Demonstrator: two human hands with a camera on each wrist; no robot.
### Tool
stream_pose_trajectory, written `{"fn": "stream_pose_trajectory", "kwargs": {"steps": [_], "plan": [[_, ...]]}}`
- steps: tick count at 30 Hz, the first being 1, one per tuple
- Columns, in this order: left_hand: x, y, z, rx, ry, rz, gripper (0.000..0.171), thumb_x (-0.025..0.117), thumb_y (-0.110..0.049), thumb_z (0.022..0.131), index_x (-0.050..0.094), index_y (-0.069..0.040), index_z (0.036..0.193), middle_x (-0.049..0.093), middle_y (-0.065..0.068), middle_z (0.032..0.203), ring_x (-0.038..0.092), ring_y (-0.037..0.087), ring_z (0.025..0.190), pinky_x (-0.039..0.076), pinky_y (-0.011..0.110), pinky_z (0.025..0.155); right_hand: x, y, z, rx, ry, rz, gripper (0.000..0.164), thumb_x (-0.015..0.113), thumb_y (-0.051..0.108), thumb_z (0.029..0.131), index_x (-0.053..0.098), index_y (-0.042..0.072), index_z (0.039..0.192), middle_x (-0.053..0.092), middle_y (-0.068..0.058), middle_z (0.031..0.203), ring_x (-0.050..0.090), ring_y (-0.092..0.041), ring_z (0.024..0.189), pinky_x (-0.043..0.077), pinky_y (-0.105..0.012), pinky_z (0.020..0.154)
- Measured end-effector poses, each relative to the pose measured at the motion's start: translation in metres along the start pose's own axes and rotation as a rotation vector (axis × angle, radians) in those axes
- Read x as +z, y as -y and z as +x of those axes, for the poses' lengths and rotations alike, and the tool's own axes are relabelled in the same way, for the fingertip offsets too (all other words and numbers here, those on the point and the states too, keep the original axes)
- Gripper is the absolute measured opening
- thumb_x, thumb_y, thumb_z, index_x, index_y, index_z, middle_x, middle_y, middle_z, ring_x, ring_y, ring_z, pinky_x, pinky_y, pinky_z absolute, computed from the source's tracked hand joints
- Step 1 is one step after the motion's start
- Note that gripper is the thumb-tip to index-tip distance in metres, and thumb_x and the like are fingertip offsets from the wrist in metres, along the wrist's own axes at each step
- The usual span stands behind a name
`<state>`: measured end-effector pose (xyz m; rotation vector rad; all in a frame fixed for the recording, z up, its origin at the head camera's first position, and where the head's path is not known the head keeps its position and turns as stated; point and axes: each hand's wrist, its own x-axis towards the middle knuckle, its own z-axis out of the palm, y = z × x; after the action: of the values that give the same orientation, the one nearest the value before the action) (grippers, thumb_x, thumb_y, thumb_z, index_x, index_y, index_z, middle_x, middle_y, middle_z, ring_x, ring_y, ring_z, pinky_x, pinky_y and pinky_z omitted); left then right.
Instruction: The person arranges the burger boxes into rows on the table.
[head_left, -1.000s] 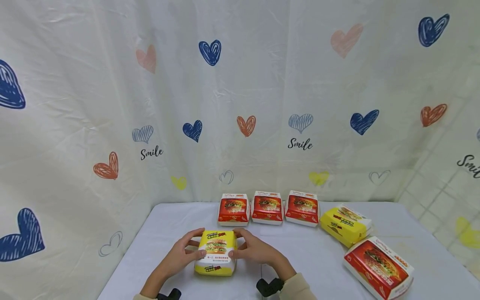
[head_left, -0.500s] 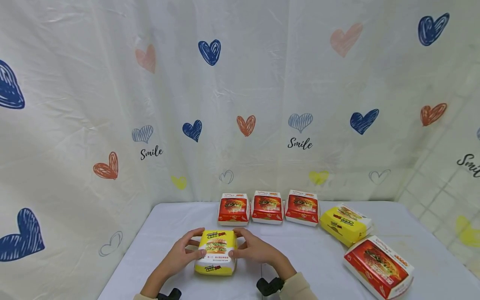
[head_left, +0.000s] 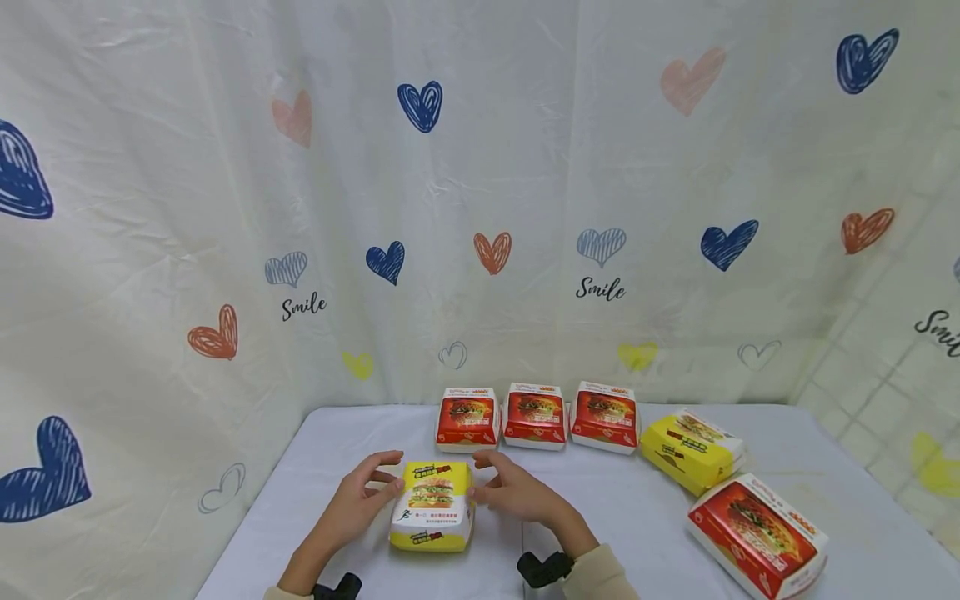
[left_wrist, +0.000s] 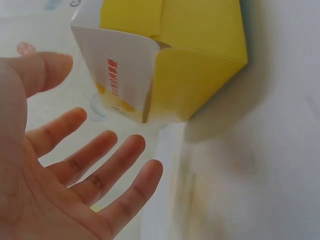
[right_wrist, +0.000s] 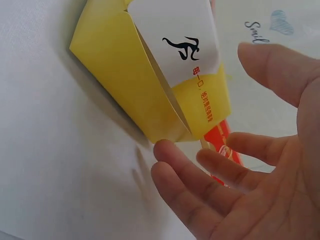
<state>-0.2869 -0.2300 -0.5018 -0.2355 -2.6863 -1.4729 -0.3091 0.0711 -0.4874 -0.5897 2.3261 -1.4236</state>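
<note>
A yellow and white burger box (head_left: pixel 432 500) sits closed on the white-covered table, its burger picture facing up. To its left is my left hand (head_left: pixel 363 496), with fingers spread. In the left wrist view, the palm and loosely extended fingers of this left hand (left_wrist: pixel 85 175) hold nothing, and a gap shows between them and the box (left_wrist: pixel 200 65). On the other side, my right hand (head_left: pixel 517 492) is spread near the box's right edge. From the right wrist, its relaxed fingertips (right_wrist: pixel 162 172) appear just below the corner of the box (right_wrist: pixel 120 65).
Three red burger boxes stand in a row at the back: left (head_left: pixel 467 423), middle (head_left: pixel 534 418) and right (head_left: pixel 604 419). Another yellow box (head_left: pixel 686 454) lies angled to their right, with a larger-looking red box (head_left: pixel 757 533) nearer. A heart-print curtain (head_left: pixel 525 333) hangs behind the table (head_left: pixel 360 429).
Both hands have let go of the yellow burger box and drawn slightly apart, thumbs off its top. The box stays in place, and the other boxes have not moved.
</note>
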Motion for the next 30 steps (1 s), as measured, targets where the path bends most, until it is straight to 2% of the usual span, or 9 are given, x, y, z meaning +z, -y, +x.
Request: {"fn": "stream_pose_trajectory", "kwargs": {"steps": [7, 11, 14, 19, 23, 30], "plan": [[-0.001, -0.013, 0.006, 0.044, -0.08, 0.056, 0.036, 0.071, -0.026, 0.097, 0.064, -0.023, 0.132, 0.067, -0.002, 0.132, 0.063, 0.012, 0.109, 0.053, 0.031, 0.088, -0.006, 0.005, 0.0, -0.022, -0.125, 0.002, 0.05, 0.067, 0.036, 0.098, 0.055, 0.012, 0.14, 0.057, -0.015, 0.143, 0.062, -0.024, 0.111, 0.058, -0.044, 0.086], [-0.002, -0.018, 0.012, 0.062, -0.091, 0.083, 0.031, 0.071, -0.023, 0.097, 0.066, -0.024, 0.127, 0.07, -0.003, 0.124, 0.063, 0.011, 0.106, 0.053, 0.031, 0.088, -0.009, 0.005, 0.0, -0.038, -0.203, 0.0, 0.04, 0.067, 0.037, 0.098, 0.06, 0.016, 0.131, 0.06, -0.013, 0.138, 0.061, -0.022, 0.109, 0.058, -0.04, 0.085], [-0.003, -0.022, 0.02, 0.069, -0.092, 0.102, 0.028, 0.072, -0.023, 0.096, 0.067, -0.024, 0.124, 0.071, 0.002, 0.12, 0.064, 0.011, 0.104, 0.053, 0.031, 0.088, -0.012, 0.004, 0.0, -0.058, -0.261, 0.013, 0.037, 0.067, 0.033, 0.099, 0.06, 0.014, 0.129, 0.061, -0.014, 0.134, 0.061, -0.023, 0.108, 0.058, -0.038, 0.085], [-0.004, -0.025, 0.042, 0.072, -0.084, 0.126, 0.027, 0.073, -0.024, 0.096, 0.068, -0.021, 0.122, 0.072, 0.001, 0.115, 0.066, 0.013, 0.101, 0.055, 0.033, 0.089, -0.018, 0.005, 0.003, -0.073, -0.35, -0.001, 0.035, 0.068, 0.027, 0.098, 0.061, 0.01, 0.127, 0.063, -0.011, 0.126, 0.062, -0.022, 0.103, 0.058, -0.037, 0.084], [-0.003, -0.026, 0.062, 0.073, -0.068, 0.153, 0.026, 0.073, -0.027, 0.095, 0.069, -0.022, 0.12, 0.072, -0.004, 0.111, 0.066, 0.014, 0.098, 0.057, 0.036, 0.087, -0.023, 0.007, 0.01, -0.065, -0.398, -0.064, 0.033, 0.068, 0.025, 0.098, 0.061, 0.009, 0.126, 0.063, -0.009, 0.126, 0.06, -0.02, 0.103, 0.058, -0.035, 0.084], [-0.004, -0.035, 0.095, 0.083, -0.012, 0.189, 0.024, 0.073, -0.027, 0.095, 0.07, -0.019, 0.117, 0.072, -0.001, 0.112, 0.064, 0.018, 0.097, 0.058, 0.036, 0.081, -0.032, 0.019, 0.03, -0.081, -0.45, -0.213, 0.039, 0.071, 0.021, 0.096, 0.06, 0.007, 0.131, 0.06, -0.013, 0.127, 0.055, -0.018, 0.089, 0.056, -0.031, 0.075]]}}
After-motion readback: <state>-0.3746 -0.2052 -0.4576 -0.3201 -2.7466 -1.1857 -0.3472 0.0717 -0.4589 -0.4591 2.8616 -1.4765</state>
